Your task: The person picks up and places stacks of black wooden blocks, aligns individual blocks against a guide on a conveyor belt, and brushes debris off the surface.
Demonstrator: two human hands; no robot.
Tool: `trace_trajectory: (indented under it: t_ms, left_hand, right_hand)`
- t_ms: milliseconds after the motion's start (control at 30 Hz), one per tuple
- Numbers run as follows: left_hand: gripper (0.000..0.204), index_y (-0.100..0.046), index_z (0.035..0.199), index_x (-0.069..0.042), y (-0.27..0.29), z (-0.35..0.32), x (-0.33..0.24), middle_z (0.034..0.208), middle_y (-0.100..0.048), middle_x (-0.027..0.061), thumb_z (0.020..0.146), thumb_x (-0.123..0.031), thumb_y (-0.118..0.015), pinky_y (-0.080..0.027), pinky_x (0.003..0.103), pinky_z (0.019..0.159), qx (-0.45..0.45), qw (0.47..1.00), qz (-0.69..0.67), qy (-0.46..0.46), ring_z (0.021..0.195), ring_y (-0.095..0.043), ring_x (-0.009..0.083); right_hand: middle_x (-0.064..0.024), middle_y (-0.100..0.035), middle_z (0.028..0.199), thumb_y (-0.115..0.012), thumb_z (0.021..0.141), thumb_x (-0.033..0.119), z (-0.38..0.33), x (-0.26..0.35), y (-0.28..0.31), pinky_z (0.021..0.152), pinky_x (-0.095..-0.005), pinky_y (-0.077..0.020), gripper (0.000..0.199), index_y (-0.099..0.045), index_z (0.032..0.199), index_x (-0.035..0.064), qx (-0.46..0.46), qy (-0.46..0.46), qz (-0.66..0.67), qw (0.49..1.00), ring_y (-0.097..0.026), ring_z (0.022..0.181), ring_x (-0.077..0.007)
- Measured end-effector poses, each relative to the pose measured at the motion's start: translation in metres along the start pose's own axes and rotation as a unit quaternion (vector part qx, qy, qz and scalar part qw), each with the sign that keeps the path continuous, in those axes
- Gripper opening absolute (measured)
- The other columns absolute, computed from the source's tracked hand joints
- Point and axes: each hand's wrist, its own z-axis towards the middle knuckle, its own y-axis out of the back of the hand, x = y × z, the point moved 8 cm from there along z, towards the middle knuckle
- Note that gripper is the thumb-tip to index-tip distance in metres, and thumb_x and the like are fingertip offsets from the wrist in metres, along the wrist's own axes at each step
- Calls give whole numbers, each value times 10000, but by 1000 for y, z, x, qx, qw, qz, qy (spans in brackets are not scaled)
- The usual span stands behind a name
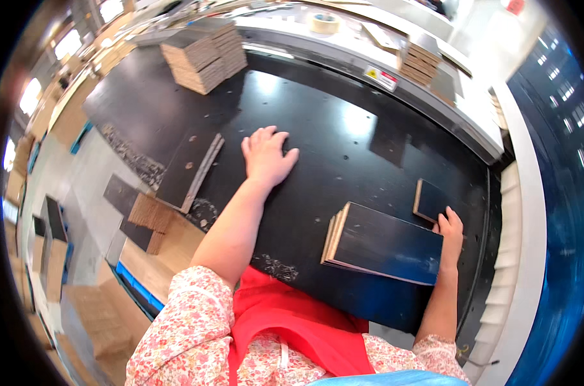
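Black glossy worktable [318, 128] fills the head view, grey machine rail [369, 58] along its far edge, workshop floor off to the left. Left hand [266, 157] lies flat on the bare table, palm down, fingers spread, holding nothing. Right hand [449, 235] rests at the right end of a small stack of dark panels [385, 248], fingers curled on its edge; can't tell if it's a firm grip. Stack sits near the table's front right, long axis roughly left-right, slightly tilted, layered edges facing left; looks like three or four panels, exact count unclear. One small dark panel [430, 199] lies just beyond the right hand, touching or nearly touching the stack. Two long panels [190, 170] overhang the left table edge. Two taller stacks: one far left [205, 55], one on the rail [420, 61]. One tape roll [324, 22] on the rail. Nothing lies between the hands.
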Motion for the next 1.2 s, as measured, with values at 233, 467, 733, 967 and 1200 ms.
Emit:
trace_trajectory:
  t_ms: [233,467,733,967,1200]
  left_hand:
    - [495,-639,1255,-140,0,0,14,1424,-500,113,828,-384,-684,-243,487,1139,13,1000,7,1,1368,-392,302]
    - [510,-620,1293,-166,-5,1,6,1452,-485,78,846,-406,-679,-223,455,1157,25,999,20,9,1385,-374,285]
    - [512,-606,1307,-149,-5,1,8,1470,-452,80,855,-381,-675,-171,489,1180,53,998,3,21,1416,-327,270]
    - [514,-604,1307,-149,-4,1,8,1474,-447,83,855,-384,-674,-168,494,1182,46,999,3,18,1415,-329,274]
    - [510,-607,1303,-156,-5,2,7,1470,-451,78,854,-387,-672,-174,500,1180,51,998,5,19,1414,-331,275]
  right_hand:
    - [-163,-604,1276,-663,825,89,9,17,3,969,-442,-491,204,-674,1019,24,5,-10,19,1000,-561,1198,-349]
    - [-141,-591,1287,-662,839,121,2,10,7,959,-440,-497,172,-664,990,38,25,-32,-8,999,-544,1223,-335]
    - [-125,-579,1311,-657,852,144,2,9,0,964,-437,-494,175,-666,998,50,32,-38,-17,999,-528,1245,-318]
    - [-129,-576,1316,-661,852,145,3,8,-1,966,-441,-492,189,-669,1015,50,40,-41,-11,998,-522,1251,-321]
    - [-142,-583,1303,-662,850,131,2,8,1,961,-447,-492,193,-663,1021,42,29,-33,-8,999,-528,1244,-328]
